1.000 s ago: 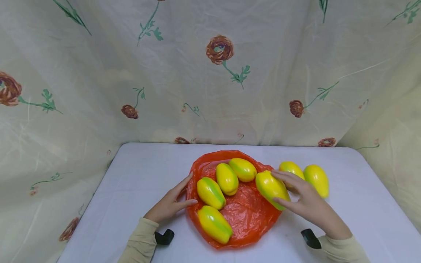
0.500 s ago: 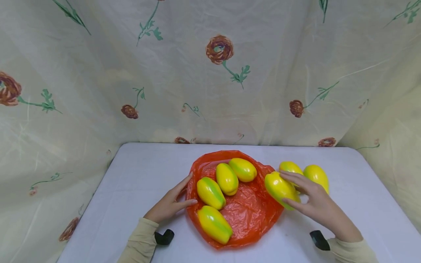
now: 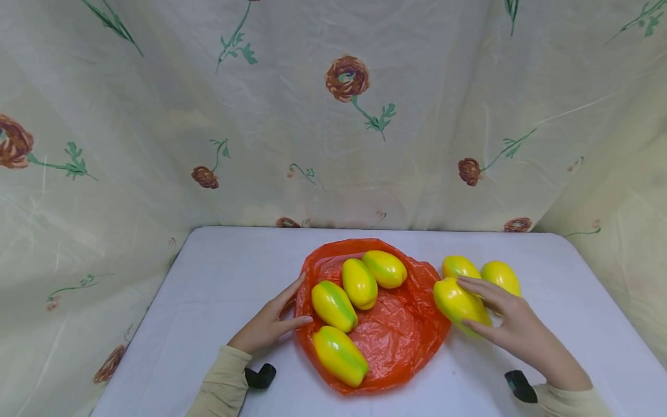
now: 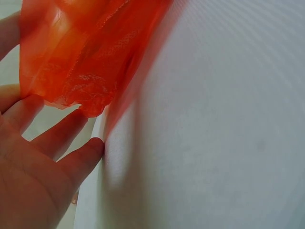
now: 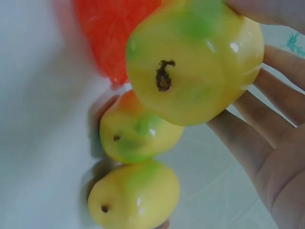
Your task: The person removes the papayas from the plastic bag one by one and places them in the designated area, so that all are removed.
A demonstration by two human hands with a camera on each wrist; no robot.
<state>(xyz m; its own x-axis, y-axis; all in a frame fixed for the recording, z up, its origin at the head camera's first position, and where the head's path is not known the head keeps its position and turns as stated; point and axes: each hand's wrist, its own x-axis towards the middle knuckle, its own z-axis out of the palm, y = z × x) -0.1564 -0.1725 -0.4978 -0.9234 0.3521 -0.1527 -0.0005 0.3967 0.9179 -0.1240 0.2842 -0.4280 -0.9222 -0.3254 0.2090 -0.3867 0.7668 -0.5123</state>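
Note:
An orange plastic bag [image 3: 396, 336] lies spread flat on the white table [image 3: 219, 278] with several yellow-green fruits on it [image 3: 333, 306]. My right hand [image 3: 471, 304] grips one such fruit [image 3: 454, 300] just past the bag's right edge, beside two more fruits on the table [image 3: 460, 266] [image 3: 501, 275]. The right wrist view shows the held fruit [image 5: 195, 62] stem-end on, fingers [image 5: 252, 143] curled under it, and the two loose fruits [image 5: 138, 133] [image 5: 136, 195] below. My left hand [image 3: 297, 300] rests with straight fingers on the bag's left rim [image 4: 86, 57].
A floral cloth [image 3: 333, 116] hangs close behind the table and along both sides. White tabletop lies bare to the left of the bag and along the front edge [image 3: 458, 394].
My right hand has carried its fruit to the right, off the orange bag and up beside the two fruits on the table. The left hand has stayed put.

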